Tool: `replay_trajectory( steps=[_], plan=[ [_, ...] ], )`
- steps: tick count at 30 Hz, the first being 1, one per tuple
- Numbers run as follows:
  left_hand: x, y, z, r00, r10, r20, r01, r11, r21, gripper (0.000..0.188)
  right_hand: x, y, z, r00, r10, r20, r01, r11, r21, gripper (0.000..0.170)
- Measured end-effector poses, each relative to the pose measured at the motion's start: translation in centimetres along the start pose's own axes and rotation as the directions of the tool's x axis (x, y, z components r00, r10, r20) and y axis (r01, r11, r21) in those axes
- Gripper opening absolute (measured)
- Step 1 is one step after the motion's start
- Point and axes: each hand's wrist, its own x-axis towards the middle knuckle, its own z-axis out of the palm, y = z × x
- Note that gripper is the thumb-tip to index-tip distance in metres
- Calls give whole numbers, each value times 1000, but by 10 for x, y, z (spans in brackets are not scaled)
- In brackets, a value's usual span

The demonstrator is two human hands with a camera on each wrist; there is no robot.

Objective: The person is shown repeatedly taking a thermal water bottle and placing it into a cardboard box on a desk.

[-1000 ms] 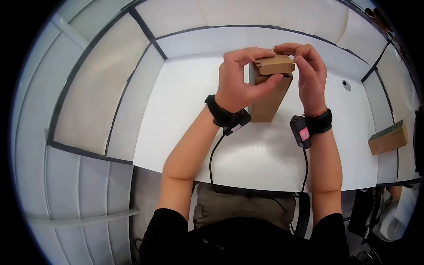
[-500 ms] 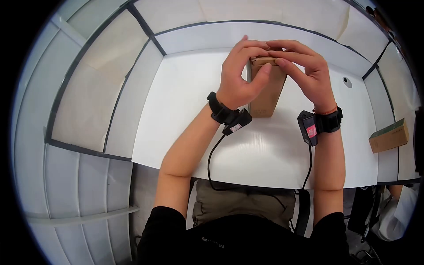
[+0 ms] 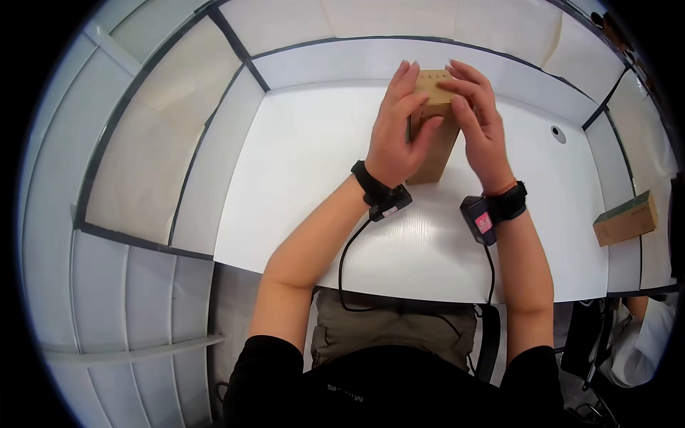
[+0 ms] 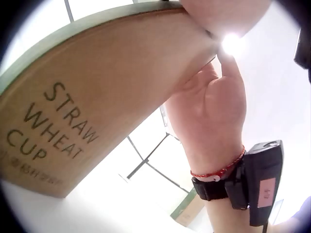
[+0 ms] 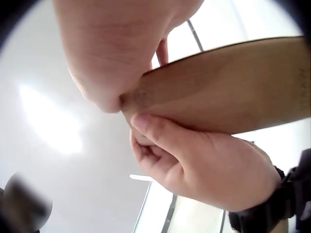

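A tall brown cardboard box (image 3: 437,153) stands upright on the white table, its top panel (image 3: 432,80) lying over the upper end. My left hand (image 3: 394,143) holds the upper left side, thumb across the front; in the right wrist view that thumb (image 5: 160,130) rests on the cardboard near the corner. Around the top right edge is my right hand (image 3: 485,139), with bent fingers over the top and the thumb at the front corner. The left wrist view shows "STRAW WHEAT CUP" printed on the box (image 4: 116,73). Fingers partly cover the top edges.
Another brown and green box (image 3: 626,221) is at the far right by the side panel. A round hole (image 3: 558,134) is set in the table (image 3: 285,185) at the right rear. Pale panels with dark frames enclose the left, back and right; wrist camera cables hang toward me.
The top flap, raised and tilted toward me one second ago, now lies flat over the box. Both hands have shifted around the top, and their fingertips have moved apart since half a second ago.
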Motion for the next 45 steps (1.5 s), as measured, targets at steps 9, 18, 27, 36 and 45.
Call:
replay_trajectory(
  steps=[9,18,27,36,45],
  plan=[
    [-38,15,-38,342,-583,737,828,558,57,74,-79,37,13,766,579,279,-619,781,79,80],
    [-91,-26,-58,416,-615,669,801,597,51,47,-121,-1,-28,773,621,131,-606,783,-139,73],
    [-83,-24,-61,431,-685,587,771,618,155,31,-239,-55,-180,665,634,-396,-729,666,-159,61],
    [-88,-29,-59,446,-662,603,748,646,155,24,-323,-77,-319,686,421,-593,-700,605,-380,58],
    [-89,-29,-59,468,-648,601,731,666,149,24,-341,-76,-376,646,489,-587,-755,524,-394,56]
  ],
)
